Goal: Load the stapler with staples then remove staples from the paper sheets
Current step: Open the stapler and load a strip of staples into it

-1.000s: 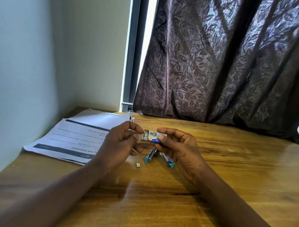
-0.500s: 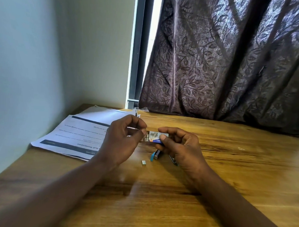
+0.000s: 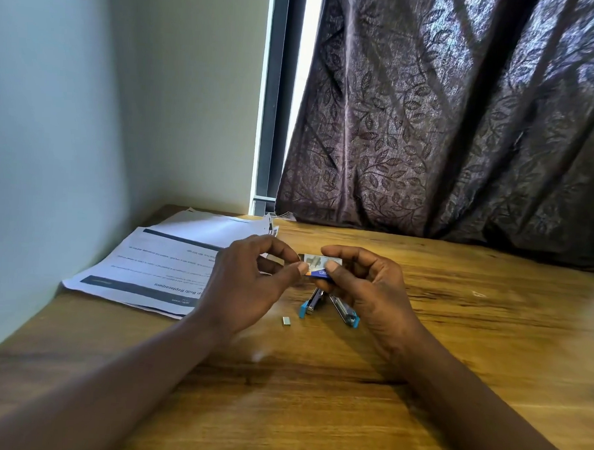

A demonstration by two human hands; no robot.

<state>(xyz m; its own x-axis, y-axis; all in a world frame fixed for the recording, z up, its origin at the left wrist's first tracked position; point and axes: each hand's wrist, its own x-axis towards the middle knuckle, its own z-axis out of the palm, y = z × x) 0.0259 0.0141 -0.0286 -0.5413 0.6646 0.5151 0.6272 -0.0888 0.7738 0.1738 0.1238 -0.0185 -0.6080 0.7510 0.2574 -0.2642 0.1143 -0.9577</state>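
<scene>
Head view: both forearms are seen reaching from the lower corners of the frame toward its centre, above a brown wooden table.
Left hand: held raised off the table just left of centre, with the wrist bent and the back of the hand turned to the camera. The fingers are curled, and the thumb and forefinger are closed on the left end of a small white and blue cardboard staple box.
Right hand: held just right of centre at the same height. The box is gripped between the thumb, pressed flat on its near face, and the forefinger, arched over its top. The other fingers are curled behind it.
Staple box: held lengthwise between the two hands, clear of the table, directly above the stapler.
Blue and metal stapler: laid on the table just below the box with its two arms swung apart in a V. The right arm is partly hidden by the right hand.
Short silver strip of staples: laid loose on the table just left of the stapler, apart from both hands.
White printed paper sheets: spread at centre left against a pale wall. Their near right part is covered by the left hand.
Dark leaf-patterned curtain: hung across the upper right, down to the table's far edge.
</scene>
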